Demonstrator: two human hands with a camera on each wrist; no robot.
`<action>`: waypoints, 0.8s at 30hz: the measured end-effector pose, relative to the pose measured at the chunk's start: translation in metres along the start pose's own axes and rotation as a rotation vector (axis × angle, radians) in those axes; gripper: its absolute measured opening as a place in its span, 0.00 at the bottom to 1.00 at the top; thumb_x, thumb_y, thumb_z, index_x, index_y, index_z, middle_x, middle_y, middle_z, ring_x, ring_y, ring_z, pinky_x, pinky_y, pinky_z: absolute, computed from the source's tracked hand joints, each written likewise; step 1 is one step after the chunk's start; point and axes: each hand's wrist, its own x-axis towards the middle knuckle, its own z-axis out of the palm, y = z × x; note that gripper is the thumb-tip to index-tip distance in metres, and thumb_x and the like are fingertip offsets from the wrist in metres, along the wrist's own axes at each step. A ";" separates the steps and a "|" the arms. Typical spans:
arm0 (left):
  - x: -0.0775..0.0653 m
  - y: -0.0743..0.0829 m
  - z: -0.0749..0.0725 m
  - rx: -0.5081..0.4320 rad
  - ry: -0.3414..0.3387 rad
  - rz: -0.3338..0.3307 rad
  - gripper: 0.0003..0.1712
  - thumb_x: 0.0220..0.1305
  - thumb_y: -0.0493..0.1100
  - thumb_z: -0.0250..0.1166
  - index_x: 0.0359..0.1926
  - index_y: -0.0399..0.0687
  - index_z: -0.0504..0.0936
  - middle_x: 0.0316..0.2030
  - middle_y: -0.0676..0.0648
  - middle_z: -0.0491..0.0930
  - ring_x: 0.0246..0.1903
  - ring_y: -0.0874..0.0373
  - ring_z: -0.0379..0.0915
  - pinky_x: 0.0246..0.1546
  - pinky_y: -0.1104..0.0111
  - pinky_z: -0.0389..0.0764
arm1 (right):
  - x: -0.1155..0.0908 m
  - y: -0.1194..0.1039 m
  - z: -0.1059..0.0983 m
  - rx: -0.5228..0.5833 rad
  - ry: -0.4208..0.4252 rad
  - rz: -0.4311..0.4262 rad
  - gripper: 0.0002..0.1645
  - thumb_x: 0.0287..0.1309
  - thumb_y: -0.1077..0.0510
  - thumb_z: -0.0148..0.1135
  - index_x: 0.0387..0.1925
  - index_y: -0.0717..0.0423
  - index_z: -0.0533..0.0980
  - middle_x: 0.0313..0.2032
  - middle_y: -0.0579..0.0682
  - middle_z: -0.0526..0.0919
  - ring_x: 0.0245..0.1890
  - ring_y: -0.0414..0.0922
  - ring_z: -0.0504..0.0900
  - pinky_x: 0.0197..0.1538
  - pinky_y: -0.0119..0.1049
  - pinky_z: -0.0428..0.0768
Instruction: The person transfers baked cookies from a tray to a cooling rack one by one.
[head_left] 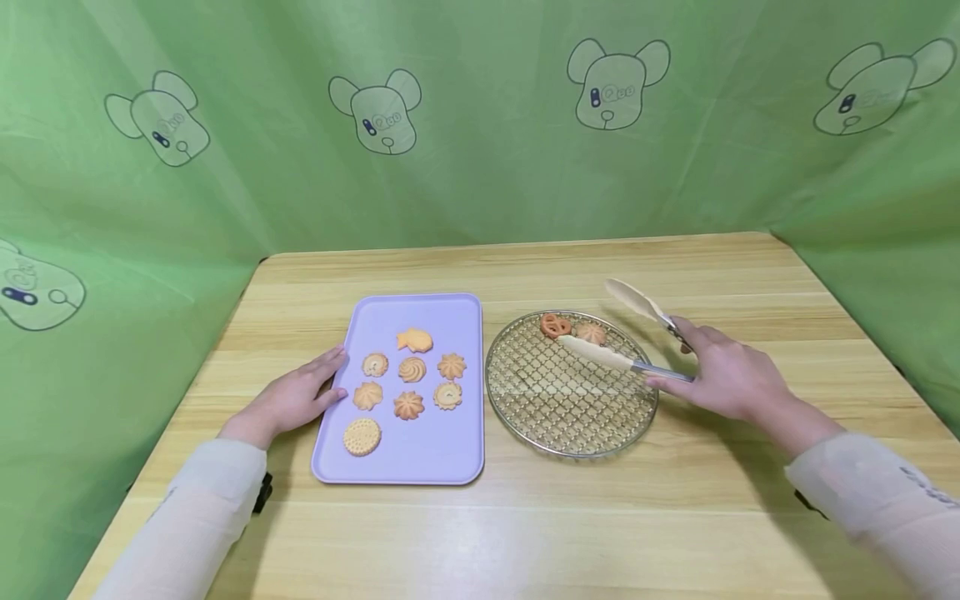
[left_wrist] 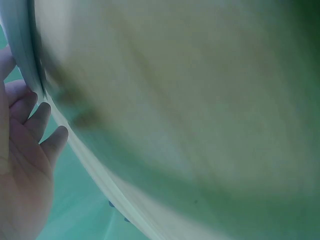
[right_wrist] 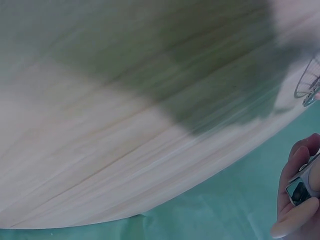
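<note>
My left hand (head_left: 298,393) rests its fingertips along the left edge of a lavender tray (head_left: 442,454). On that tray lie a fish-shaped biscuit (head_left: 415,339), a round cracker (head_left: 362,437), a swirl cookie (head_left: 412,369) and several other small cookies. My right hand (head_left: 731,372) grips a pair of tongs (head_left: 660,370) with metal handles and cream tips, spread wide apart. The tongs hang over a round wire rack (head_left: 570,417). Near the rack's far rim are a brown pretzel (head_left: 555,326) and a flower-shaped cookie (head_left: 591,333); one tong tip is close to both. Nothing is between the tips.
A light wooden table (head_left: 525,533) carries the tray on the left and the rack just right of it, with a narrow gap between. Green curtains (head_left: 480,192) with printed bear heads hang behind and at both sides.
</note>
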 end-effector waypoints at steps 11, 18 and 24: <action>0.000 0.000 0.000 -0.003 0.013 0.007 0.37 0.71 0.53 0.54 0.72 0.39 0.55 0.72 0.40 0.50 0.68 0.41 0.50 0.65 0.49 0.57 | 0.013 -0.016 0.004 0.002 0.011 -0.043 0.64 0.45 0.22 0.60 0.71 0.58 0.53 0.48 0.64 0.77 0.37 0.65 0.79 0.21 0.49 0.77; 0.000 0.000 -0.001 -0.002 0.002 0.010 0.37 0.71 0.52 0.54 0.72 0.40 0.55 0.72 0.41 0.50 0.68 0.42 0.50 0.65 0.50 0.57 | 0.023 -0.030 0.010 -0.017 0.018 -0.095 0.64 0.45 0.22 0.59 0.70 0.59 0.54 0.49 0.67 0.76 0.37 0.64 0.80 0.23 0.50 0.79; 0.000 0.001 -0.002 -0.004 0.006 0.008 0.37 0.71 0.52 0.55 0.72 0.40 0.55 0.72 0.41 0.50 0.68 0.41 0.50 0.65 0.49 0.57 | 0.029 -0.043 0.013 -0.021 0.015 -0.124 0.64 0.45 0.22 0.59 0.70 0.60 0.55 0.52 0.71 0.73 0.38 0.66 0.79 0.25 0.53 0.80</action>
